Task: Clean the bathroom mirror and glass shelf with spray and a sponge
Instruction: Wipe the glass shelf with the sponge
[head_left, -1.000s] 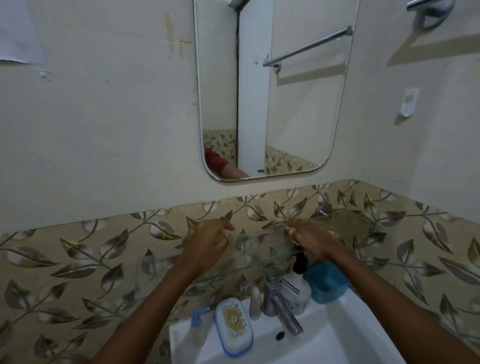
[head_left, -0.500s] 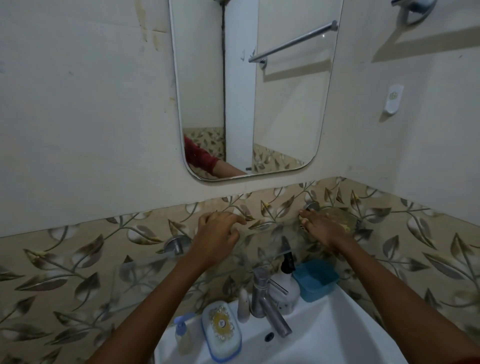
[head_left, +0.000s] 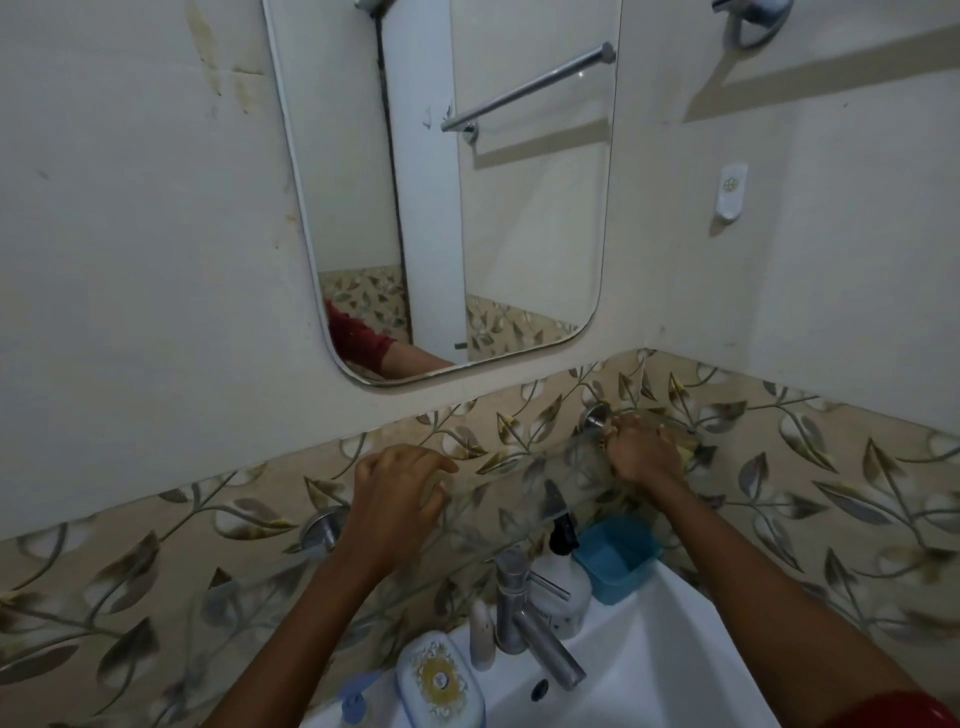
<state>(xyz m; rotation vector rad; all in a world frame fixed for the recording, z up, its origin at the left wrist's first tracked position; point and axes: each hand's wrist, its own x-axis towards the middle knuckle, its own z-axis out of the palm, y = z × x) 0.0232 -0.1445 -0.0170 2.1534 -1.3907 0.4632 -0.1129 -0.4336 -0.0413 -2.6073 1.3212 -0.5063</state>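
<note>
Right grip (head_left: 636, 453) is pressing the sponge (head_left: 684, 450), fingers curled over it, at the glass shelf's (head_left: 519, 486) right end by the bracket (head_left: 594, 415). Shelf's length is running leftward toward the left grip (head_left: 396, 499), which is resting on it loose-fingered, holding nothing.

Dim, even indoor light; soft shadows on wall; wide-angle bending at edges; slight blur.

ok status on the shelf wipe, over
Left grip rests on glass shelf, holding nothing. Right grip holds sponge at shelf's right bracket. Pump bottle below, not in the way.
</note>
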